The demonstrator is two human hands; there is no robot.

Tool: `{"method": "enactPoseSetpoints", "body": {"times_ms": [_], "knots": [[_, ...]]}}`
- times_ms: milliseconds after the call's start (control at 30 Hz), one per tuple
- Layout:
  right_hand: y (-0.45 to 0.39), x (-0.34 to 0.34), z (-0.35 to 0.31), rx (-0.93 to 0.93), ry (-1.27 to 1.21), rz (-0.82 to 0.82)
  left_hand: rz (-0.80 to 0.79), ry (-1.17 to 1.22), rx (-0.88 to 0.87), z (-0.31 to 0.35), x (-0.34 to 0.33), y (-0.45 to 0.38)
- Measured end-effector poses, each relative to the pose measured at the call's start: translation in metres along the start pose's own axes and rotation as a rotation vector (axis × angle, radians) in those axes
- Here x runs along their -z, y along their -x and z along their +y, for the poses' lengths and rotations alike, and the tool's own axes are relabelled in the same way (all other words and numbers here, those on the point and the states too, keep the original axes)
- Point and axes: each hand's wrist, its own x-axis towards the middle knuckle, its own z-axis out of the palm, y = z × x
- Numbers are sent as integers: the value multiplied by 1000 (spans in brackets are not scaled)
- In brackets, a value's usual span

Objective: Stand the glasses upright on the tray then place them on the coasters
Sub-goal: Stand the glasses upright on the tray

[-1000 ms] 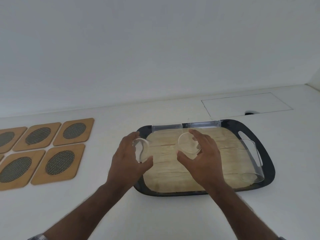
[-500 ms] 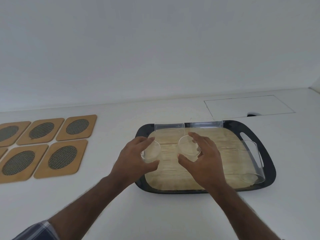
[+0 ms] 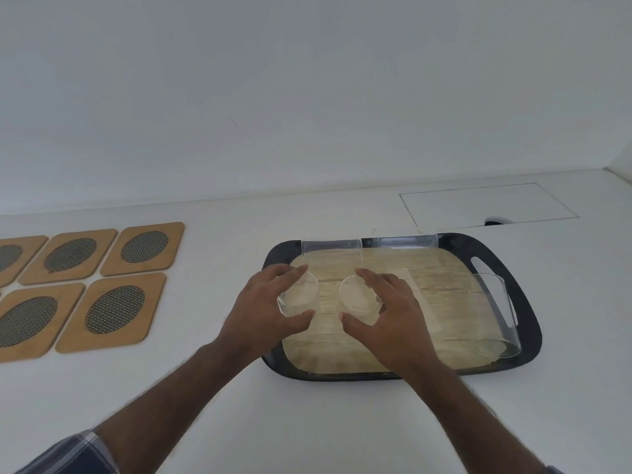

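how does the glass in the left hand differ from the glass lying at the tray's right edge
The held glass stands upright, mouth facing up, while the right-edge glass lies on its side. The left hand grips the held glass with fingers and thumb around it; nothing touches the right-edge glass. The held glass is at the left of the tray, the other along its right rim by the handle slot. Both are clear and look empty.
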Motion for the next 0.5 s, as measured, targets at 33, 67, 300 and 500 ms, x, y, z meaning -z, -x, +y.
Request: {"method": "enactPoseSetpoints", "body": {"times_ms": [33, 67, 300, 500], "knots": [[0, -1, 0, 3, 9, -4, 2, 6, -2, 0, 0, 0], [1, -1, 0, 7, 22, -9, 3, 11, -7, -1, 0, 0], [0, 4, 1, 19, 34, -46, 41, 52, -16, -7, 2, 3], [-20, 35, 18, -76, 41, 191, 183, 170, 53, -19, 17, -31]]}}
